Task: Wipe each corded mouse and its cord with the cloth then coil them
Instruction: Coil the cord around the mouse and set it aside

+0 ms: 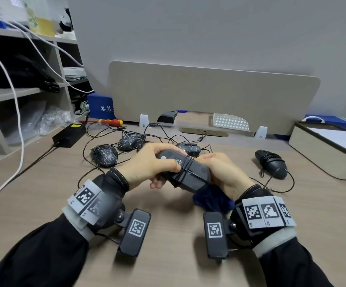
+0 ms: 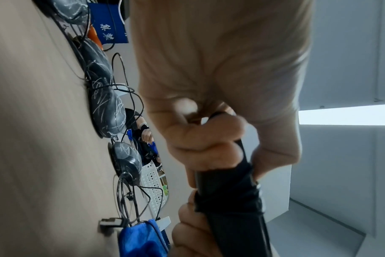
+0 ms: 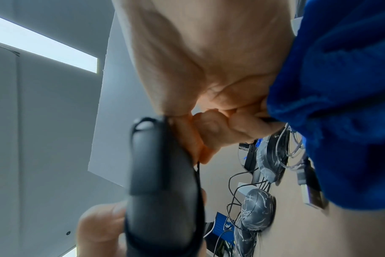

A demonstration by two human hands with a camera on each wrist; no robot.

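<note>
Both hands [image 1: 185, 168] grip an upturned black mouse [image 1: 185, 169], cord [image 1: 186, 167] wound around it.

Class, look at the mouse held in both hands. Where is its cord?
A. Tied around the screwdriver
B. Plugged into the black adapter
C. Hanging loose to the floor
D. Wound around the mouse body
D: several turns of black cord cross the body of the held mouse, gripped between the left hand and right hand.
</note>
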